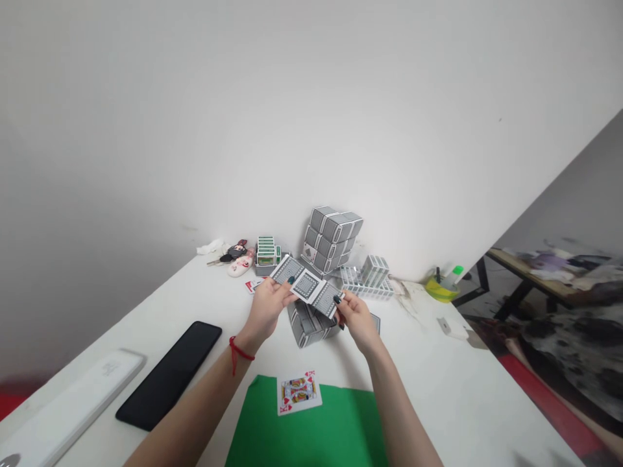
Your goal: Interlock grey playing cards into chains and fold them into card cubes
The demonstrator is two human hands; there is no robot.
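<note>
A strip of grey-backed playing cards (306,287) joined side by side is held up between both hands above the white table (438,383). My left hand (267,307) pinches its left end, and a red cord circles that wrist. My right hand (356,318) pinches the right end. Under the strip stands a cube built from the same cards (310,323). A face-up king card (298,392) lies on a green mat (331,431) close to me.
A stack of card cubes (332,239) stands against the wall, with a green-edged card pile (267,251) to its left and clear card boxes (368,275) to its right. A black phone (171,374) and a white case (68,405) lie at left. A yellow dish (440,288) sits at right.
</note>
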